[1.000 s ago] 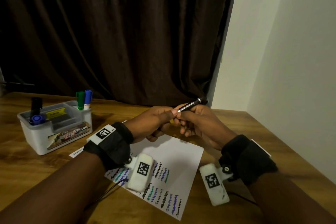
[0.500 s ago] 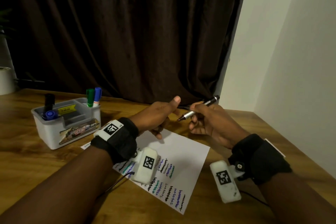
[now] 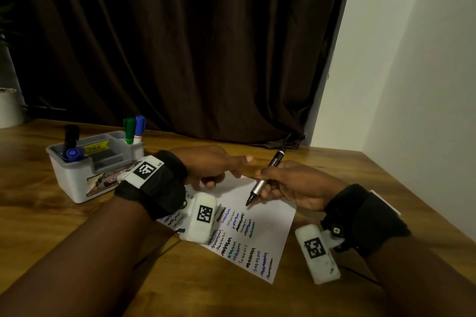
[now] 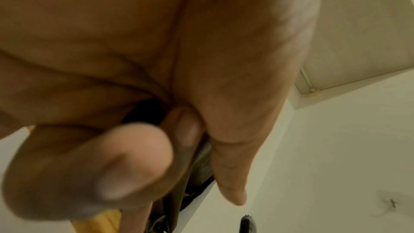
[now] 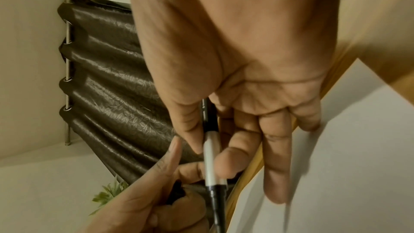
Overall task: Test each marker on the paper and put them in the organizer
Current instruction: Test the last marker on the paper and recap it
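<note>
My right hand (image 3: pixel 288 184) grips an uncapped black and silver marker (image 3: pixel 265 177), tip pointing down at the white paper (image 3: pixel 273 221). Whether the tip touches the sheet is unclear. The paper carries several rows of black, blue and green squiggles. My left hand (image 3: pixel 213 170) hovers over the paper's far edge, fingers curled round a small black cap (image 5: pixel 177 193). The right wrist view shows the marker (image 5: pixel 211 148) pinched between thumb and fingers. The grey organizer (image 3: pixel 77 183) stands at the left with a green marker (image 3: pixel 128 127), a blue marker (image 3: pixel 139 126) and a black marker (image 3: pixel 70 134) in it.
The wooden table (image 3: pixel 347 170) meets a white wall on the right and a dark brown curtain (image 3: pixel 193 46) behind. A white pot (image 3: pixel 9 108) sits at the far left edge. A blue-capped marker (image 3: pixel 73 154) lies low in the organizer's near-left compartment.
The hands came apart and the cap came off the marker into my left hand. My right hand swung the marker down, so its tip now points at the paper.
</note>
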Tool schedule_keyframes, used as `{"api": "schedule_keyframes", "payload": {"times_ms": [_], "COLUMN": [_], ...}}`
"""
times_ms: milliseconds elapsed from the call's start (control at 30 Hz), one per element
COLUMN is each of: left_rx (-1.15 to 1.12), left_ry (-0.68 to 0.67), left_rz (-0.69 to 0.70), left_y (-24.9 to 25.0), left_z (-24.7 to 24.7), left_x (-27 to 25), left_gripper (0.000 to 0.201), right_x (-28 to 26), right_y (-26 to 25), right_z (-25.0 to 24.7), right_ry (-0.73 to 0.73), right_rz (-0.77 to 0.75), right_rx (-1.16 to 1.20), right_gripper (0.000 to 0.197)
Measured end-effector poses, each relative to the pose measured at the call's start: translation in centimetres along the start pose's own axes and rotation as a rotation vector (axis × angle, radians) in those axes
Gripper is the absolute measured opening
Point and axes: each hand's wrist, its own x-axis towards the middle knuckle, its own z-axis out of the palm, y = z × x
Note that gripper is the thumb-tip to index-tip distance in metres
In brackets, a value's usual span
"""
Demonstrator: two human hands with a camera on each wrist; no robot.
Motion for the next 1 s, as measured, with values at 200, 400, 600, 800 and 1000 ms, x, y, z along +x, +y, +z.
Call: {"api": "schedule_keyframes", "payload": {"times_ms": [200,400,600,800,1000], "left_rx": [0.03,0.023,0.047,0.048,0.032], "left_ry": [0.062,0.068,0.055,0.044,0.041], "left_rz": [-0.022,-0.035,-0.055,-0.068,-0.067], "left_y": [-0.3,-0.3,0.0,0.1,0.1], "left_z": [0.4,0.6,0.9,0.9,0.9], "left_x": [0.7,0.6,0.4,0.5,0.6], "left_gripper": [0.066,0.065,0.065,0.065,0.064], "right_x": [-0.2,-1.3,-2.3,-2.3,-2.2], "right_y": [-0.3,-1.1,-1.8,-1.8,-1.7], "right_z": [0.4,-0.7,0.2,1.1,1.0], "right_ry": [0.024,-0.036,-0.106,-0.159,-0.177], "right_rz": [-0.061,-0.075,-0.134,-0.165,-0.168], "right_rx": [-0.029,-0.31,-0.506,-0.538,-0.555], "right_gripper": [0.026,0.019,0.012,0.012,0.009]}}
